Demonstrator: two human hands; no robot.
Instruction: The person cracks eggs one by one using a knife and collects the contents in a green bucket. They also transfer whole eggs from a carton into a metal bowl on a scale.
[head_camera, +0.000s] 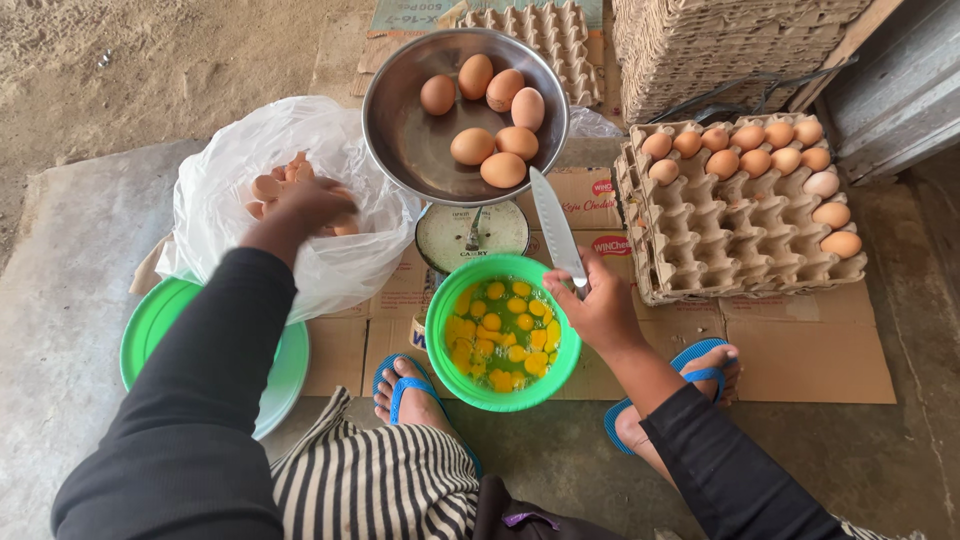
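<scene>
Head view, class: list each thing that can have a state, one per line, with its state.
Green bowl: holds cracked yolks.
Metal scale pan: holds seven whole eggs.
Egg tray: partly filled, most cups vacant.
Plastic bag: open, with eggshells inside.
Left hand: reaching into the bag.
Right hand: gripping a knife, blade up.

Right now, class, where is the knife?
The knife is near the middle of the head view, held blade-up in the right hand, just above the green bowl of cracked eggs and beside the scale.
</scene>
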